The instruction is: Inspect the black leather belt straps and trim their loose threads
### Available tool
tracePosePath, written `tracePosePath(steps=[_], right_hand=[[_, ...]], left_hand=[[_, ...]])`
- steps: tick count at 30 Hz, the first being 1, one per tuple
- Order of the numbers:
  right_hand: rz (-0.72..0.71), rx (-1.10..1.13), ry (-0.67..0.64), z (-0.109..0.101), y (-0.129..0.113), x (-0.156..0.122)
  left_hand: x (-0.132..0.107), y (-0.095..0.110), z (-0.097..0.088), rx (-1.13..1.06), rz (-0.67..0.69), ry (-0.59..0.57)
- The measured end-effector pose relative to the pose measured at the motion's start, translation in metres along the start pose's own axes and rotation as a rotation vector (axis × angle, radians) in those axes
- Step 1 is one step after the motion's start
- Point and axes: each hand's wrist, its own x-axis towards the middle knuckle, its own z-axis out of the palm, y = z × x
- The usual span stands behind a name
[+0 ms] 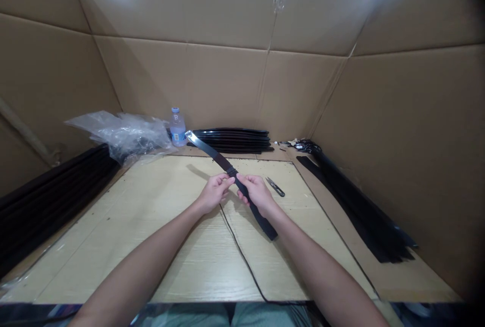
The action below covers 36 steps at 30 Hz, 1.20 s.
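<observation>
A long, slightly curved black strip [208,150] with a shiny, holed end slants across the middle of the table, held just above it. Its lower part is covered in matte black wrapping [264,223], with ridged turns where the covering begins. My right hand [255,193] is closed around this covered part, thumb on top. Close beside it, my left hand [215,193] is pinched at the ridged turns. A thin black cord [242,256] runs from under my left fingers down to the table's front edge. Small black thread snips [275,186] lie right of my right hand.
Cardboard walls [227,79] enclose the table [182,266]. At the back stand a water bottle [177,127] and a stack of glossy black strips [231,140]. Clear plastic bags [132,132] lie over dark strips [56,195] at left. More black strips [359,205] lie at right.
</observation>
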Motion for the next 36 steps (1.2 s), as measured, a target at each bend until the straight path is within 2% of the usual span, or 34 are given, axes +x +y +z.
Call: tracePosePath(steps=[8,15,22,36], right_hand=[[0.041,-0.035,-0.014,-0.003,0.000,-0.001],[-0.018,0.014,-0.075,-0.002,0.000,0.006],[-0.066,0.034,-0.069,-0.001,-0.003,0.006],[0.037,-0.067,0.006,0.002,-0.015,-0.001]], left_hand=[[0.001,-0.001,0.001,-0.029,0.052,-0.010],[-0.002,-0.004,0.006,-0.032,0.025,-0.022],[-0.001,-0.005,0.010,-0.054,0.025,0.000],[0.005,-0.011,0.006,-0.005,0.146,0.100]])
